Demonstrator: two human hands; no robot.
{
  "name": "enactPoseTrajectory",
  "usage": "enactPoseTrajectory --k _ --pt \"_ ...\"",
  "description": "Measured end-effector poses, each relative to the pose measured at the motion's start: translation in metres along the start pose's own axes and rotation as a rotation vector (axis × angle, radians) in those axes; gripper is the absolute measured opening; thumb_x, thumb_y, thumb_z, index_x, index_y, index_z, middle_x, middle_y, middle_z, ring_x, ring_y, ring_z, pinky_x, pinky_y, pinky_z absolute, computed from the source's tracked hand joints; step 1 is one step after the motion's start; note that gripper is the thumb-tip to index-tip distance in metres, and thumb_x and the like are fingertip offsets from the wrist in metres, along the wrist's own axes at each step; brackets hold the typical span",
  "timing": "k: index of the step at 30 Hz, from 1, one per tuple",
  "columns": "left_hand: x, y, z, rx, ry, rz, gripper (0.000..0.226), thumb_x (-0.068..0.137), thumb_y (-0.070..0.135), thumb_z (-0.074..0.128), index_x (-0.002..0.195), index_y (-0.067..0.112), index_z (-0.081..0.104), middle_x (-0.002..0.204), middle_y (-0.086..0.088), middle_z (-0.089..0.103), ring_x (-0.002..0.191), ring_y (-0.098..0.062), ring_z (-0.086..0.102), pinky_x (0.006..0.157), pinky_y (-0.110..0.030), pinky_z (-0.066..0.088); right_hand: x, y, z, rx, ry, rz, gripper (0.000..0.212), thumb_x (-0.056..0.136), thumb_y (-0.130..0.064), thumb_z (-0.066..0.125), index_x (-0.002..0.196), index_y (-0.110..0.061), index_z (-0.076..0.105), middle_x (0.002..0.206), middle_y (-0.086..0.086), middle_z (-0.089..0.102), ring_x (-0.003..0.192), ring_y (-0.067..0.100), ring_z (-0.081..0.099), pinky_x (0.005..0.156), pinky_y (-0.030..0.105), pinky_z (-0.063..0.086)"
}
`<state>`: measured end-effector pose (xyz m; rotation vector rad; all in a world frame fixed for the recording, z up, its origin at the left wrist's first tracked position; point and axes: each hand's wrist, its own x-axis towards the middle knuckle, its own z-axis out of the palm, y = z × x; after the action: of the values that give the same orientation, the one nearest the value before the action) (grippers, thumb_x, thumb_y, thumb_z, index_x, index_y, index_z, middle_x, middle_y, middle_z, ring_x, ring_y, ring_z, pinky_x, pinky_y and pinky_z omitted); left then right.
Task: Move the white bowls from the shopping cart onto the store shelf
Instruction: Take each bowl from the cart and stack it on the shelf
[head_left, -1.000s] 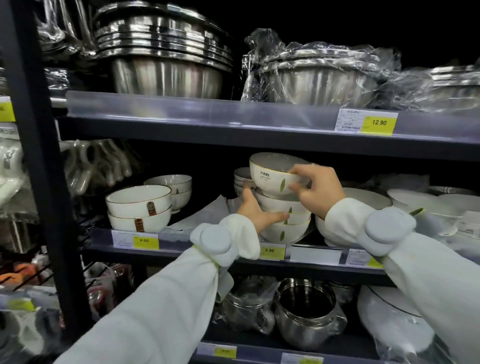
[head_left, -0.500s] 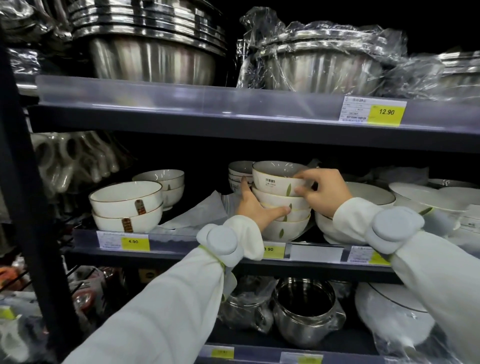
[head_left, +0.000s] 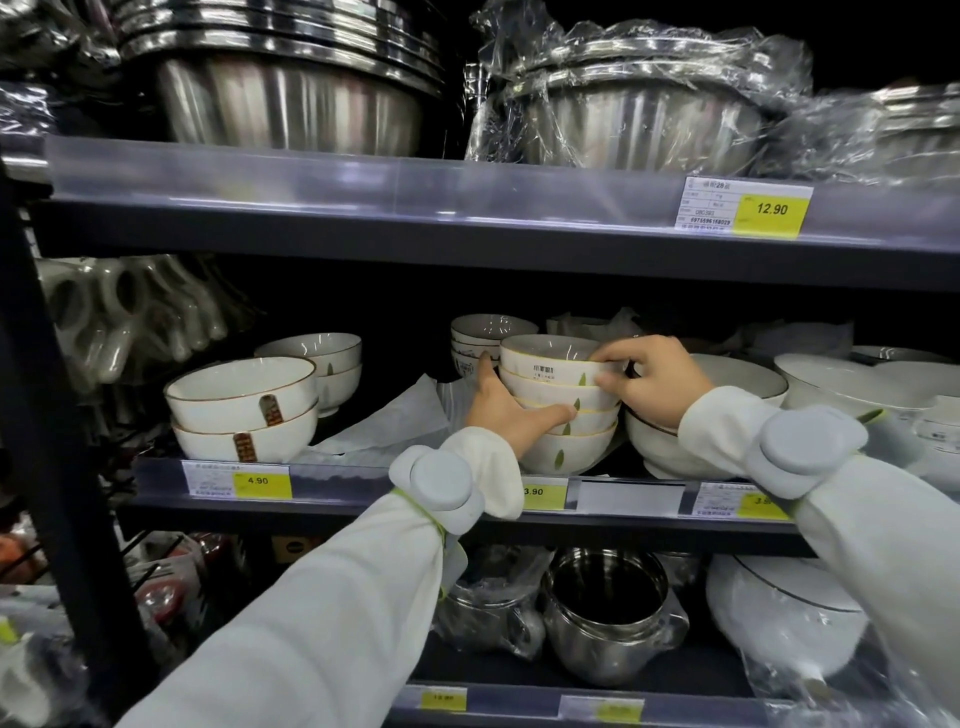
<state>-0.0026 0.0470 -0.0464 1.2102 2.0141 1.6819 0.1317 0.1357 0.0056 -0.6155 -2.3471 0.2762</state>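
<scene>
Right hand (head_left: 657, 382) pinches the rim of the top bowl (head_left: 550, 358), now nested on the stack (head_left: 571, 447) on the shelf (head_left: 363, 483). Left hand (head_left: 506, 410) clasps the stack between thumb and fingers. The cart is out of view, so how many bowls remain cannot be told.

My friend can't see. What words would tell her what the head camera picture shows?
A right hand pinches the rim of a white ceramic bowl with a green leaf mark, atop a stack of matching bowls that the left hand grips, on a dark store shelf. Large shiny steel bowls sit on the shelf above.
</scene>
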Motion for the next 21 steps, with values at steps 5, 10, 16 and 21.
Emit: enactPoseTrajectory --k 5,10,16,21 --pt "0.0025 0.0003 -0.0024 -0.001 -0.024 -0.016 0.112 0.067 0.025 0.080 0.149 0.014 0.004 0.143 -0.005 0.044 0.131 -0.023 0.043 0.104 -0.030 0.037 0.0026 -0.0001 -0.0037 0.027 -0.046 0.005 0.022 0.083 -0.003 0.058 0.102 -0.008 0.069 0.105 0.009 0.069 0.096 0.014 0.052 0.085 0.022 0.034" --pt "0.0047 0.0000 -0.0031 0.009 -0.035 -0.023 0.112 0.068 0.026 0.080 0.149 0.015 0.003 0.143 -0.006 0.044 0.130 -0.023 0.044 0.105 -0.031 0.037 0.0028 0.0002 -0.0040 0.045 -0.055 -0.002 0.022 0.084 -0.004 0.057 0.103 -0.008 0.068 0.104 0.008 0.068 0.097 0.014 0.052 0.086 0.025 0.035" --pt "0.0031 0.0018 -0.0032 0.012 -0.042 -0.027 0.095 0.070 0.023 0.078 0.144 0.012 0.019 0.137 -0.006 0.049 0.124 -0.023 0.048 0.092 -0.023 0.036 0.0036 0.0014 -0.0049 0.031 -0.082 -0.009 0.022 0.085 -0.005 0.055 0.103 -0.009 0.067 0.107 0.007 0.068 0.097 0.011 0.051 0.084 0.023 0.034" --pt "0.0036 0.0019 -0.0016 0.015 -0.047 -0.037 0.083 0.070 0.022 0.078 0.137 0.014 0.030 0.134 -0.005 0.052 0.120 -0.023 0.051 0.090 -0.024 0.038 0.0032 0.0025 -0.0051 0.013 -0.097 -0.013 0.022 0.086 -0.006 0.054 0.104 -0.009 0.066 0.110 0.009 0.067 0.106 0.022 0.055 0.084 0.024 0.034"
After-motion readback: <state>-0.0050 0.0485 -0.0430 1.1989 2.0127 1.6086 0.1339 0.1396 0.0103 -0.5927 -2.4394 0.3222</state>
